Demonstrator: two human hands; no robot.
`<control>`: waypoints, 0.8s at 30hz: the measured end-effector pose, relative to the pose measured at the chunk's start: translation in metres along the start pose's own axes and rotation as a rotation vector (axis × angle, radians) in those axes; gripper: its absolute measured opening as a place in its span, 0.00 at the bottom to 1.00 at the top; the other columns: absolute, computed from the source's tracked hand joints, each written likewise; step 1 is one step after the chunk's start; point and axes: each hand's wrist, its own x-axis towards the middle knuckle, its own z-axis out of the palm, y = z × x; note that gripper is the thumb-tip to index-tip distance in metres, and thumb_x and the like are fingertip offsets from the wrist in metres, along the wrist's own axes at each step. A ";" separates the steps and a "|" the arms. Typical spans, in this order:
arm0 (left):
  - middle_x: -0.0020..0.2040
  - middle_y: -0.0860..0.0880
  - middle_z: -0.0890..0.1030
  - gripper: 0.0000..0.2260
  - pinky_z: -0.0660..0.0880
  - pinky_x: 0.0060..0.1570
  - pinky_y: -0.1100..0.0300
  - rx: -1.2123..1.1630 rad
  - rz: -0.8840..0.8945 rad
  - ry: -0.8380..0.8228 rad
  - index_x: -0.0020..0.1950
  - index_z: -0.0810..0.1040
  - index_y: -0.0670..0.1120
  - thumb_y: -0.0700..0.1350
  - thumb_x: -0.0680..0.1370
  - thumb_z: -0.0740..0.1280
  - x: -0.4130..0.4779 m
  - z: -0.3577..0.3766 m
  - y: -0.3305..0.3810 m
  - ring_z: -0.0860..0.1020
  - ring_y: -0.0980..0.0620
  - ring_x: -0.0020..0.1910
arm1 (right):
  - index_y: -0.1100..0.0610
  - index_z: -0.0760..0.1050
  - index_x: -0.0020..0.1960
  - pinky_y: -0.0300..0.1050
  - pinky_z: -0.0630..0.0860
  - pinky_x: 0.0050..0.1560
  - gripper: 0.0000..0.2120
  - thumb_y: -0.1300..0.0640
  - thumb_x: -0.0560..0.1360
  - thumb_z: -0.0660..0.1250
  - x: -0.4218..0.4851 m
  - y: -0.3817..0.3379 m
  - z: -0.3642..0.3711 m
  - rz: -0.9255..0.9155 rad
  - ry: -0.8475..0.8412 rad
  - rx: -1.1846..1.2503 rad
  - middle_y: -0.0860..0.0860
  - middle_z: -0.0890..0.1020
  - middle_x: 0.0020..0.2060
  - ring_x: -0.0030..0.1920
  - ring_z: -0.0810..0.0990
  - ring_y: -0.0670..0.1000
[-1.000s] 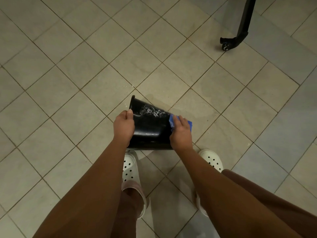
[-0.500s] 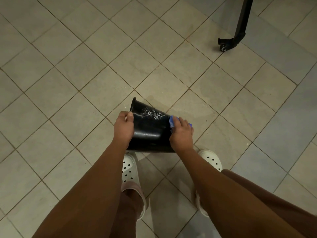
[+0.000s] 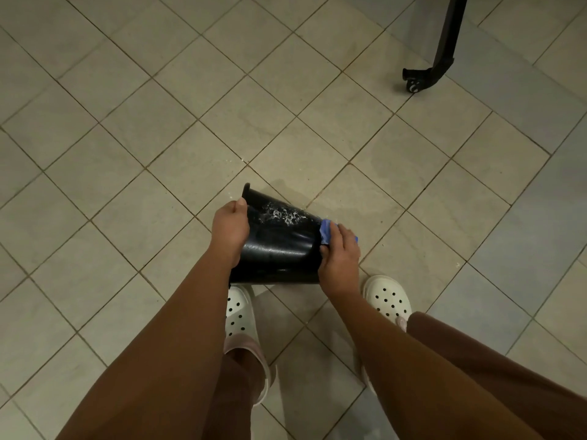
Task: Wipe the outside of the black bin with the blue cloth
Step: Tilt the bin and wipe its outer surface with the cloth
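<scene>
The black bin (image 3: 279, 246) lies tipped on its side over the tiled floor, its rim to the left and its base to the right. White suds streak its upper side. My left hand (image 3: 229, 228) grips the rim end, thumb on top. The blue cloth (image 3: 326, 233) is bunched against the bin's base end, and my right hand (image 3: 339, 254) holds it there with curled fingers. Most of the cloth is hidden under that hand.
Beige floor tiles (image 3: 158, 185) spread all around. My feet in white perforated clogs (image 3: 389, 300) stand just below the bin. A black metal leg with a caster (image 3: 425, 76) stands at the upper right. A grey-blue patch of floor lies to the right.
My right hand with the cloth has slid slightly down and inward along the bin's base end, so less blue shows. The left hand keeps its grip on the rim.
</scene>
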 end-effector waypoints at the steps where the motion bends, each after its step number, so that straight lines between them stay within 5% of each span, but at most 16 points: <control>1: 0.46 0.44 0.77 0.16 0.73 0.56 0.47 0.005 0.008 0.013 0.52 0.77 0.44 0.51 0.84 0.53 0.000 0.002 -0.002 0.76 0.44 0.49 | 0.57 0.59 0.73 0.55 0.62 0.70 0.26 0.63 0.76 0.61 -0.007 -0.002 0.002 0.064 0.016 0.026 0.56 0.63 0.69 0.69 0.61 0.55; 4: 0.47 0.43 0.77 0.16 0.73 0.58 0.45 0.031 0.028 0.025 0.54 0.77 0.43 0.51 0.84 0.53 -0.002 0.005 -0.008 0.77 0.43 0.51 | 0.60 0.57 0.74 0.62 0.59 0.70 0.35 0.71 0.70 0.66 -0.034 -0.009 0.014 0.015 0.038 -0.084 0.62 0.61 0.72 0.73 0.56 0.63; 9: 0.43 0.46 0.76 0.15 0.73 0.54 0.50 0.036 0.087 0.035 0.49 0.75 0.45 0.51 0.84 0.52 -0.004 0.003 -0.011 0.76 0.45 0.48 | 0.58 0.56 0.75 0.58 0.49 0.74 0.35 0.68 0.72 0.65 -0.017 -0.027 0.019 -0.195 -0.099 -0.142 0.57 0.59 0.74 0.75 0.49 0.57; 14: 0.46 0.44 0.78 0.17 0.73 0.52 0.52 0.042 0.109 0.068 0.53 0.77 0.42 0.50 0.84 0.53 -0.008 0.004 -0.015 0.77 0.45 0.49 | 0.58 0.63 0.71 0.52 0.61 0.70 0.29 0.68 0.71 0.62 0.013 -0.016 0.002 0.004 -0.078 -0.094 0.56 0.68 0.67 0.69 0.63 0.56; 17: 0.46 0.41 0.79 0.17 0.73 0.53 0.49 0.072 0.126 0.054 0.52 0.77 0.41 0.50 0.84 0.53 -0.008 0.003 -0.015 0.77 0.42 0.49 | 0.59 0.60 0.72 0.51 0.60 0.71 0.30 0.68 0.71 0.63 -0.006 -0.020 0.008 0.108 -0.032 -0.127 0.57 0.66 0.68 0.70 0.61 0.56; 21: 0.47 0.40 0.79 0.17 0.74 0.55 0.46 0.073 0.138 0.035 0.51 0.77 0.41 0.50 0.84 0.54 -0.008 0.000 -0.017 0.78 0.41 0.50 | 0.60 0.56 0.74 0.53 0.52 0.74 0.33 0.67 0.72 0.64 -0.025 -0.031 0.020 0.021 -0.052 -0.181 0.59 0.60 0.72 0.74 0.52 0.59; 24: 0.48 0.38 0.79 0.17 0.74 0.57 0.45 0.014 0.120 0.041 0.51 0.77 0.41 0.50 0.84 0.53 -0.009 -0.001 -0.017 0.77 0.41 0.49 | 0.58 0.57 0.74 0.51 0.53 0.74 0.32 0.67 0.72 0.64 -0.001 -0.029 0.011 -0.078 -0.125 -0.196 0.58 0.61 0.72 0.73 0.55 0.57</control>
